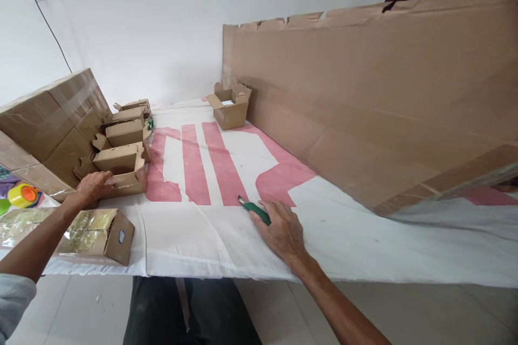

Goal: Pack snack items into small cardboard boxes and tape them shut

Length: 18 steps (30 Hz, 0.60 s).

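My right hand [283, 229], just right of centre in the lower half of the frame, is closed around a green-handled cutter [259, 212]. The tool's light tip points to the upper left, over the pinkish-red lettering [196, 167] printed on the white cloth [343, 248].

My left hand [94, 190], left of centre in the frame, lies against the nearest open carton [127, 184], its fingers at the carton's left near corner. Whether they grip the cardboard or only rest on it, I cannot tell. This carton stands with its top open and its flaps raised.

Directly behind it, further open cartons [124, 130] run in a row toward the upper left. To their left stands a large taped stack of boxes [48, 118]. In the lower left, a closed carton [119, 237] lies below my left hand, with shiny tape along its top and a small label on its end. A yellow tape roll [16, 195] with an orange core sits at the left edge.

Above the centre of the frame, a small open box [230, 117] stands beside a large cardboard panel [364, 102], which fills much of the right side.
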### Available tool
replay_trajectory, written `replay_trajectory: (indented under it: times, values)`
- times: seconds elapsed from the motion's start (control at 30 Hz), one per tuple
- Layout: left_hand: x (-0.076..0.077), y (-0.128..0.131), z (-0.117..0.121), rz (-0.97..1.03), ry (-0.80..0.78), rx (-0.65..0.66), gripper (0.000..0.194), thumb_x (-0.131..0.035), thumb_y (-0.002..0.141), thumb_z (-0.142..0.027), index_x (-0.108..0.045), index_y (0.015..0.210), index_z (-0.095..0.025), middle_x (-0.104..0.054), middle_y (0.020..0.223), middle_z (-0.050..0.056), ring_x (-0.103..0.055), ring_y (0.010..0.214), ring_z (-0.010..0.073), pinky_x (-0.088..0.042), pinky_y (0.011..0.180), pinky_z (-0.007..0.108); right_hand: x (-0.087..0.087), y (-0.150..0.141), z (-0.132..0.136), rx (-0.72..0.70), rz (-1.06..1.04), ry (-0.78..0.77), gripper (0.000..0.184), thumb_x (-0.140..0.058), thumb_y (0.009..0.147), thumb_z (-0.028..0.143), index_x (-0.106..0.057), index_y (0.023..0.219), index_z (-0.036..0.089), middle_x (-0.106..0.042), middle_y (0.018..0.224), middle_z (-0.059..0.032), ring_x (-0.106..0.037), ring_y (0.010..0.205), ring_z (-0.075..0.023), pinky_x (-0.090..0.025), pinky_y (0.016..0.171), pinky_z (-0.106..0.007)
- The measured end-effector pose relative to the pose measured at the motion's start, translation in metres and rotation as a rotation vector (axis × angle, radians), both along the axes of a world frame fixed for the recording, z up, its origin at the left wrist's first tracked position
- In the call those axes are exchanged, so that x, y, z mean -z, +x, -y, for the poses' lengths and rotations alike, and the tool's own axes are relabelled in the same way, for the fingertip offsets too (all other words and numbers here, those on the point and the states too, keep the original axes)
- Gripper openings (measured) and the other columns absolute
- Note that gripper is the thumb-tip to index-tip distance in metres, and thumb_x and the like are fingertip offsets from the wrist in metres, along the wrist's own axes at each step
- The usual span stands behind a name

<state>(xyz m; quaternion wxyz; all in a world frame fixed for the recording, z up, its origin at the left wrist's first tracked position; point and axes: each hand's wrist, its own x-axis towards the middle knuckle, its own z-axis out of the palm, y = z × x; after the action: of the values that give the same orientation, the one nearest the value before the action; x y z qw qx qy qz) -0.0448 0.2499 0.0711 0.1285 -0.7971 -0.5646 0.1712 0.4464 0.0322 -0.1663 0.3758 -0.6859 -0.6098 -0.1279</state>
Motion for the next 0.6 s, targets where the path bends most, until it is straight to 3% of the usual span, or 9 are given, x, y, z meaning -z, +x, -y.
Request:
replay_trajectory:
  times: [0.13, 0.2, 0.27, 0.33, 0.47, 0.6]
  values:
    - [0.0, 0.002, -0.001, 0.006, -0.013, -0.01, 0.032, -0.055, 0.1, -0.034, -0.072, 0.125, -0.023, -0.079, 0.127, 0.015, -0.073, 0.123, 0.0343, -0.056, 0.098, 0.039, -0.035, -0.05, -0.031, -0.144, -0.158, 0.016, 0.025, -0.057, 0.105, 0.035, -0.071, 0.119, 0.019, -0.073, 0.116, -0.0164, -0.065, 0.113, -0.0333, -0.052, 0.1, -0.047]
    - [0.0, 0.005, -0.002, 0.008, -0.015, -0.017, 0.031, -0.055, 0.1, -0.034, -0.074, 0.122, -0.023, -0.079, 0.126, 0.015, -0.073, 0.122, 0.0356, -0.057, 0.096, 0.04, -0.055, -0.096, -0.061, -0.305, -0.249, -0.092, 0.023, -0.061, 0.103, 0.032, -0.07, 0.121, 0.021, -0.073, 0.12, -0.0153, -0.065, 0.117, -0.0329, -0.054, 0.1, -0.046]
    - [-0.001, 0.007, -0.003, 0.01, -0.014, -0.021, 0.028, -0.055, 0.099, -0.033, -0.075, 0.118, -0.024, -0.08, 0.125, 0.014, -0.074, 0.121, 0.0349, -0.058, 0.094, 0.038, -0.073, -0.15, -0.097, -0.459, -0.267, -0.309, 0.028, -0.065, 0.101, 0.031, -0.067, 0.127, 0.022, -0.071, 0.127, -0.014, -0.064, 0.12, -0.0315, -0.054, 0.1, -0.045]
    - [-0.002, 0.008, -0.004, 0.009, -0.009, -0.022, 0.026, -0.056, 0.099, -0.033, -0.075, 0.115, -0.026, -0.08, 0.124, 0.012, -0.075, 0.119, 0.0334, -0.058, 0.092, 0.036, -0.085, -0.2, -0.131, -0.525, -0.237, -0.38, 0.03, -0.072, 0.098, 0.034, -0.068, 0.125, 0.021, -0.072, 0.126, -0.0112, -0.066, 0.115, -0.0294, -0.055, 0.096, -0.041]
    - [-0.002, 0.008, -0.006, 0.002, -0.007, -0.003, 0.025, -0.057, 0.097, -0.031, -0.076, 0.112, -0.027, -0.081, 0.121, 0.012, -0.076, 0.115, 0.0339, -0.058, 0.09, 0.037, -0.091, -0.264, -0.179, -0.544, -0.199, -0.46, 0.036, -0.08, 0.095, 0.038, -0.068, 0.122, 0.017, -0.072, 0.125, -0.0135, -0.067, 0.111, -0.0314, -0.053, 0.095, -0.041]
    - [-0.001, 0.008, -0.014, -0.013, -0.016, 0.015, 0.025, -0.056, 0.096, -0.029, -0.076, 0.11, -0.023, -0.08, 0.12, 0.015, -0.076, 0.112, 0.038, -0.058, 0.087, 0.041, -0.086, -0.283, -0.201, -0.505, -0.204, -0.513, 0.036, -0.073, 0.1, 0.037, -0.066, 0.128, 0.016, -0.07, 0.131, -0.0186, -0.067, 0.116, -0.0344, -0.051, 0.097, -0.043]
